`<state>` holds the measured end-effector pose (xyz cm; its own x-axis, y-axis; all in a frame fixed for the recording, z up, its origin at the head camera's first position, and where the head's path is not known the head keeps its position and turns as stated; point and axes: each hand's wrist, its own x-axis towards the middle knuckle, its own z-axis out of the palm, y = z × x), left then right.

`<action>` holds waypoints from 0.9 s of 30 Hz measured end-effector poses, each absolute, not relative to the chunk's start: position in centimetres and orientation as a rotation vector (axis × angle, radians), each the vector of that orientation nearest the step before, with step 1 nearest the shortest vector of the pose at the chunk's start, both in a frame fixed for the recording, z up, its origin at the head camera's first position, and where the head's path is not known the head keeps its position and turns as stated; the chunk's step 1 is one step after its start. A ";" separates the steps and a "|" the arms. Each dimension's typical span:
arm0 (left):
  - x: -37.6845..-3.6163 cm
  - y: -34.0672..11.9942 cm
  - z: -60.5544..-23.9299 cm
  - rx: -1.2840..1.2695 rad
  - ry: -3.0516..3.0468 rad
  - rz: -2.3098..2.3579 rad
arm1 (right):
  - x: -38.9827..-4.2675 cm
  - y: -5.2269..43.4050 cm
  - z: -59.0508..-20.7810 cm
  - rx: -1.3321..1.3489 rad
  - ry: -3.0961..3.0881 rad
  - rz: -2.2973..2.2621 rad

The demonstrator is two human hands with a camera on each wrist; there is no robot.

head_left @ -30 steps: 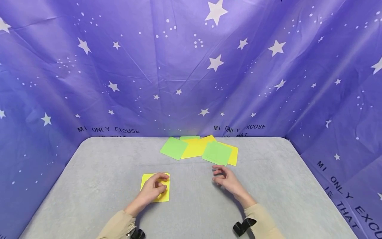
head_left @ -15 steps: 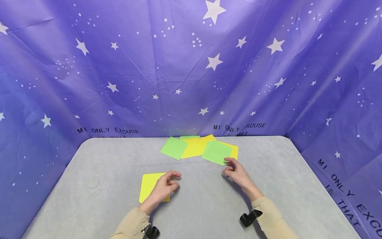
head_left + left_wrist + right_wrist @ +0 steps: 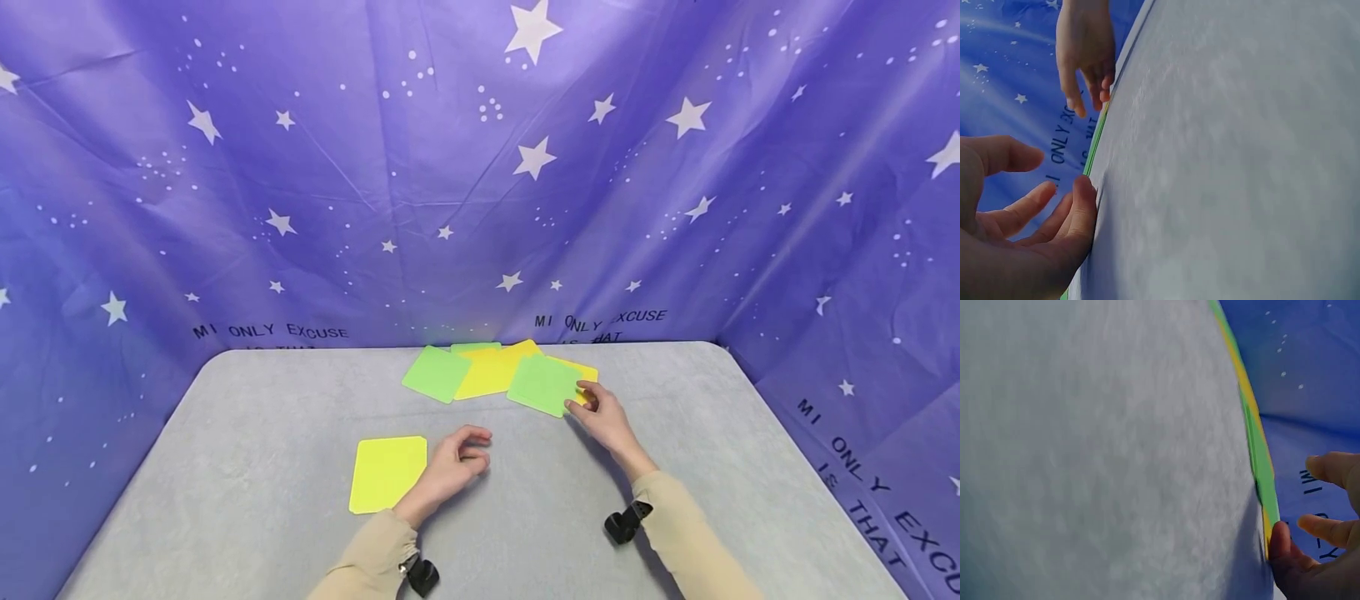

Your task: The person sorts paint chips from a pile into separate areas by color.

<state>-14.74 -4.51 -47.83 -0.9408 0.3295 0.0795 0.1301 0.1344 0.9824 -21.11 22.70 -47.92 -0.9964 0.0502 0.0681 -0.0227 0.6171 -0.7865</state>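
Observation:
My right hand (image 3: 607, 421) is over the right corner of a green square card (image 3: 542, 385), thumb and fingers apart at its edge. Under that card a yellow card (image 3: 587, 367) partly shows. In the right wrist view, fingertips (image 3: 1280, 540) sit right at the card's edge, with no pinch around it. My left hand (image 3: 450, 467) hovers over the grey tabletop with loosely bent fingers and nothing in them. To its left lies a yellow square card stack (image 3: 384, 475), its corners slightly offset.
Toward the back edge of the grey table (image 3: 262, 433), another yellow card (image 3: 491, 373) overlaps between the green ones. A green card (image 3: 435, 375) lies left of it, and a green strip (image 3: 476, 346) peeks out behind. A purple star-printed curtain (image 3: 450, 167) surrounds the table.
My left hand has moved right, off the yellow stack and into the space between the stack and the right hand. My right hand has shifted right and forward to the green card's corner.

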 end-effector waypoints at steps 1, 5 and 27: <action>-14.6 -4.2 -47.4 0.465 2.244 1.912 | -21.3 22.8 -48.0 -0.013 -2.757 1.287; -14.9 -3.3 -47.6 0.470 2.241 1.924 | -22.0 23.0 -48.5 0.012 -2.772 1.179; -18.3 -0.8 -50.1 0.440 2.137 2.020 | -22.7 23.6 -49.1 0.110 -2.910 1.193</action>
